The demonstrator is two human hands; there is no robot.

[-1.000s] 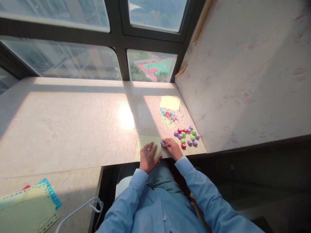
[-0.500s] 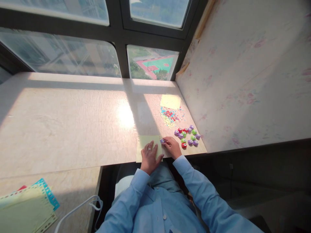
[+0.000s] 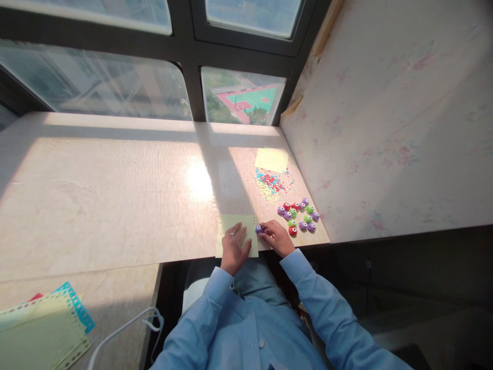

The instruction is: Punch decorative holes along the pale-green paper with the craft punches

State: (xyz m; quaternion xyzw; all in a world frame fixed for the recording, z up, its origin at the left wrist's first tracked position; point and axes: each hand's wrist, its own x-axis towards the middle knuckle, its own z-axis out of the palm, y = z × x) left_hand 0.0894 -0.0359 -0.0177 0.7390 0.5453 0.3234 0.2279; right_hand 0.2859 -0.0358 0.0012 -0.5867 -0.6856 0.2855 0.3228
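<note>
A pale yellow sheet of paper (image 3: 226,226) lies at the front edge of the table, with small punched marks near its upper corners. My left hand (image 3: 235,246) rests on it with the fingers spread, a ring on one of them. At the sheet's right edge my right hand (image 3: 278,238) is closed on a small purple craft punch (image 3: 259,229). Whether the paper sits inside the punch's slot I cannot tell. To the right stand several more craft punches (image 3: 292,231) in red, green and purple.
Tiny red, blue and yellow paper cut-outs (image 3: 270,183) lie in a pile beyond the punches, beside another yellow sheet (image 3: 271,160). A patterned wall (image 3: 385,128) bounds the right side. Punched coloured sheets (image 3: 42,329) and a white cable (image 3: 123,331) lie at lower left.
My right hand has shifted slightly right and toward me with the purple punch, down along the sheet's edge. My left hand has slid a little to the left on the paper.
</note>
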